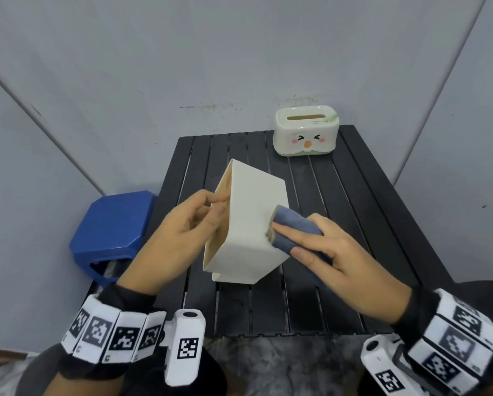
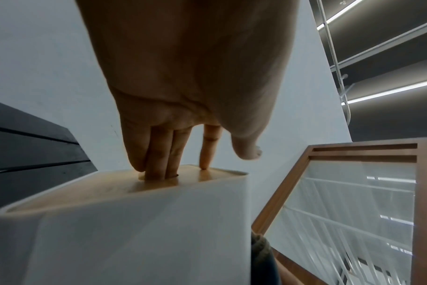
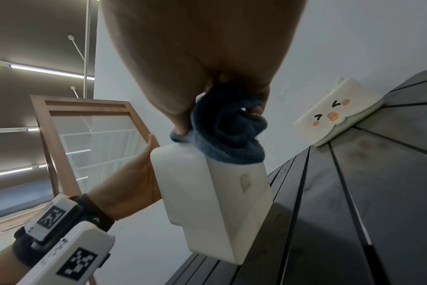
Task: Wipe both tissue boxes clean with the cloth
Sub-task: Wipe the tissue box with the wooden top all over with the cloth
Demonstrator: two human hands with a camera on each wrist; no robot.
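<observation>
Both hands are busy on one job. My left hand (image 1: 188, 221) grips the plain box (image 1: 251, 224) at its open wooden top: in the left wrist view three fingers (image 2: 159, 154) reach down into the slot, and in the head view the thumb lies on the rim. My right hand (image 1: 334, 252) is clamped on the cloth (image 1: 294, 230), a folded blue pad, and presses it against the box's broad white side near its right edge.

That box stands tipped on one corner on the surface (image 1: 354, 224), leaning away from me, so only my left hand keeps it up.

I judge the task is under way on the first box, and I cannot tell how many of its faces are wiped; nothing in the pictures shows clean from dirty. The duck-face box (image 1: 305, 132) sits upright at the far right of the surface, well apart from the hands, with nothing near it, so I take it as the part left to do.

For room: the dark slats are open to the right of the hands and between the two boxes. The duck-face box sits near the back edge, close to the wall (image 1: 239, 67), so a push there could crowd it. On the left, the surface ends just beyond my left hand, with a blue stool (image 1: 111, 224) below that edge.
</observation>
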